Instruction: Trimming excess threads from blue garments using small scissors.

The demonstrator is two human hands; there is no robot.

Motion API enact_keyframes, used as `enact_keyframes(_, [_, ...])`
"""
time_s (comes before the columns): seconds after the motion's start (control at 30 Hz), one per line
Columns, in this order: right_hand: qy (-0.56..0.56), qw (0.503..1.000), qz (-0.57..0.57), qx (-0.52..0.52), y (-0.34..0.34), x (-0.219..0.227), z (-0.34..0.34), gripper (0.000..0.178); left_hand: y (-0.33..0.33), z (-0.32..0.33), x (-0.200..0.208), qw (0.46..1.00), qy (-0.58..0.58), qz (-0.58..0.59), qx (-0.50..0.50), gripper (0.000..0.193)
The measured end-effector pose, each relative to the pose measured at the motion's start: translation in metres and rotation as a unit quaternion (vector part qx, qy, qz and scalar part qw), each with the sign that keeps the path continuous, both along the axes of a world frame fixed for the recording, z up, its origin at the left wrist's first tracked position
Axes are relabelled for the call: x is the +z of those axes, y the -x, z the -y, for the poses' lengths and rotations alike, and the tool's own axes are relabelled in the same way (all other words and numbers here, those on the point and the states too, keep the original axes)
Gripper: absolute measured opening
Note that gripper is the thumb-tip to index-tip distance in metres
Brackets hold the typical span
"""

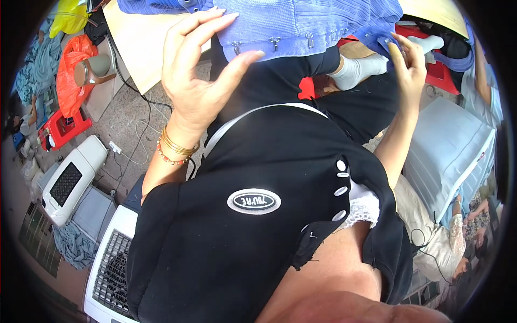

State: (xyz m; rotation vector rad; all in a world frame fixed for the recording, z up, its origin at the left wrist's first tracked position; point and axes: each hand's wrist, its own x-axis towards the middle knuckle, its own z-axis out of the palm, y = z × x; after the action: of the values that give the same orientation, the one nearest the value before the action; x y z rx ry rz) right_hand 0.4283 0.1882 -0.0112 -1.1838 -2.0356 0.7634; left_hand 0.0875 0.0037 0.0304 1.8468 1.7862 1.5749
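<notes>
A blue ribbed garment lies across my lap and the table edge. Small metal fasteners sit in a row along its near edge. My left hand, with gold bangles at the wrist, is at the garment's left side. Its thumb and fingers are spread apart, fingertips over the cloth. At the right end of the garment, my right hand pinches a fold of the blue cloth between thumb and fingers. Part of the cloth in that grip is hidden by the fingers.
A pale wooden table stands ahead. White-and-grey air coolers and a red stool are on the left, with cables on the floor. A grey-blue bin is at the right, with other people beyond.
</notes>
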Motion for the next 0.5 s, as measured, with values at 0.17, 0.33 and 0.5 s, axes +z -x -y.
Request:
enact_keyframes(0.17, [-0.039,0.998,0.036,0.023,0.042,0.028,0.017,0.031,-0.011,0.002,0.006,0.994,0.019,-0.105,0.037,0.050])
enact_keyframes(0.33, [-0.059,0.995,-0.022,0.071,0.057,0.049,0.031,0.031,-0.016,0.002,-0.010,0.984,-0.020,-0.144,0.102,0.040])
enact_keyframes(0.5, [-0.160,0.983,0.081,0.028,0.052,0.060,0.028,0.032,-0.019,0.000,-0.009,0.979,-0.074,-0.160,0.105,0.028])
